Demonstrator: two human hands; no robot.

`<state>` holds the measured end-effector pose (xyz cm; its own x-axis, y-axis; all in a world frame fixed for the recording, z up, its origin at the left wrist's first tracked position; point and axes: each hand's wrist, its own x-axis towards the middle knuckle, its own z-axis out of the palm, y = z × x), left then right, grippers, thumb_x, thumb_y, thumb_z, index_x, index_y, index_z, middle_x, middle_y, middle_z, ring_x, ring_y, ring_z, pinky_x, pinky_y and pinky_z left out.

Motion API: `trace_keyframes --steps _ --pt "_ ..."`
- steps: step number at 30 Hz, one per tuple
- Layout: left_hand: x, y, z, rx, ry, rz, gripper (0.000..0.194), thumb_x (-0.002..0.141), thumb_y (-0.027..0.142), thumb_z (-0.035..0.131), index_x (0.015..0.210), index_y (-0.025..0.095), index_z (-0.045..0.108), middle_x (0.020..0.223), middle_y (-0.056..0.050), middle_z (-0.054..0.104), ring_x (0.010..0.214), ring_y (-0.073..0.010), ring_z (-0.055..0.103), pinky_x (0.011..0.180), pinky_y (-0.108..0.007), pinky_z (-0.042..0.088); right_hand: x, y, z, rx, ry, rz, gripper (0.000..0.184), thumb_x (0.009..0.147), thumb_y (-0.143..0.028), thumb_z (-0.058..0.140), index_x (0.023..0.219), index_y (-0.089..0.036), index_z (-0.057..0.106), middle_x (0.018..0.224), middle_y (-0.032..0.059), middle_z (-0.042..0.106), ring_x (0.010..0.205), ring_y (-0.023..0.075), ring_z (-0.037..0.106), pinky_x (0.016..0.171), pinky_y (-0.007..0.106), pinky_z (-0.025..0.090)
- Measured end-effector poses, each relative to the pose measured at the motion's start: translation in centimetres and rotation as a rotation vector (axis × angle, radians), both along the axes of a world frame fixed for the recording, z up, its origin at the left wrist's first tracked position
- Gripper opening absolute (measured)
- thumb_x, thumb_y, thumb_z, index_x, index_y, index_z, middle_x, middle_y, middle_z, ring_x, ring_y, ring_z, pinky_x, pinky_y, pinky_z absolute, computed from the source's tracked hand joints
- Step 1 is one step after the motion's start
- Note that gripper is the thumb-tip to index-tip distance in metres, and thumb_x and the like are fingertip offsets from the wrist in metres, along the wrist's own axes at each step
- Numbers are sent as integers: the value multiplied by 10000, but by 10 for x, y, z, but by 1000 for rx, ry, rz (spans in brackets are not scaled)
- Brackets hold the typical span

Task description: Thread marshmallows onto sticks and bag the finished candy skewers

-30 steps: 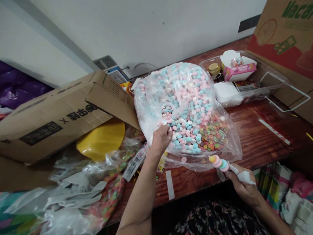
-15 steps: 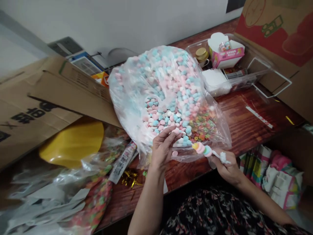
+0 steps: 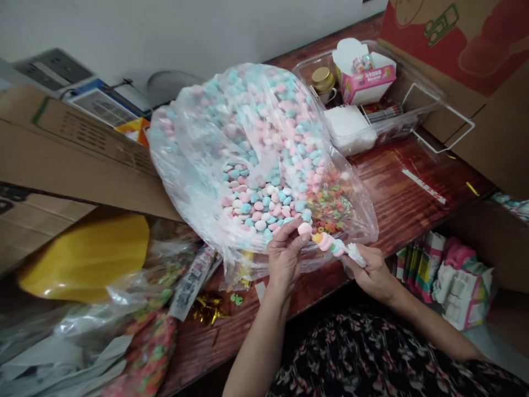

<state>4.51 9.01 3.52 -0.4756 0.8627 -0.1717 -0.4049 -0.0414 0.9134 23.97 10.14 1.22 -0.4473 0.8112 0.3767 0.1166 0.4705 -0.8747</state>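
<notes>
Between the thumb and fingers of my left hand [image 3: 285,259] is a pink marshmallow-like candy [image 3: 305,228]. It is at the tip of a candy skewer [image 3: 327,243], threaded with pink, yellow and blue pieces; whether the two touch I cannot tell. My right hand [image 3: 371,274] is closed on the skewer's lower end, where a white fluffy piece [image 3: 356,255] shows. Just behind both hands, a big clear plastic bag [image 3: 194,193] lies open, full of pink, white and blue candies [image 3: 264,209]. Small orange and green rings [image 3: 330,207] show through its right side.
At the back right stands a clear plastic tray [image 3: 430,102] with a pink carton [image 3: 367,85] and gold-lidded jar [image 3: 323,81]. Cardboard boxes flank the table [image 3: 392,182]. A yellow sheet [image 3: 91,253] and bags of coloured rings [image 3: 152,353] lie left.
My left hand has brought the pink candy right to the skewer's tip. My right hand has moved slightly left with the skewer. The view has shifted to the right.
</notes>
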Motion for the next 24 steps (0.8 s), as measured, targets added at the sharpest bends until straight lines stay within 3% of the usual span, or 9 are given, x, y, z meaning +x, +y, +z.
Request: trace_keyframes --steps 4,9,16,24 --pt "4 -1 -6 47 88 33 378 575 239 909 928 236 773 1013 -34 741 944 -177 696 903 -314 546 2 1 2 29 -29 5 152 926 -105 514 898 -163 651 696 0 593 568 98 503 568 217 423" --pt "6 -2 -11 91 172 39 387 617 238 888 981 262 758 1082 -27 728 981 -190 692 921 -349 554 5 1 4 37 -47 13 177 926 -109 493 939 -160 662 698 -1 600 563 98 507 577 213 433" --pt "4 -9 -5 165 721 66 225 713 205 820 920 278 771 939 -15 748 935 -182 688 896 -365 549 7 -1 2 -94 -42 11 163 941 -166 507 879 -163 657 696 1 587 599 107 516 596 223 430" --pt "12 -16 -5 262 882 72 293 762 164 773 1017 306 750 1040 -21 756 987 -196 702 906 -395 561 1 -8 -10 -150 66 -99 192 939 -194 548 780 -165 651 621 -35 507 538 84 451 551 216 394"
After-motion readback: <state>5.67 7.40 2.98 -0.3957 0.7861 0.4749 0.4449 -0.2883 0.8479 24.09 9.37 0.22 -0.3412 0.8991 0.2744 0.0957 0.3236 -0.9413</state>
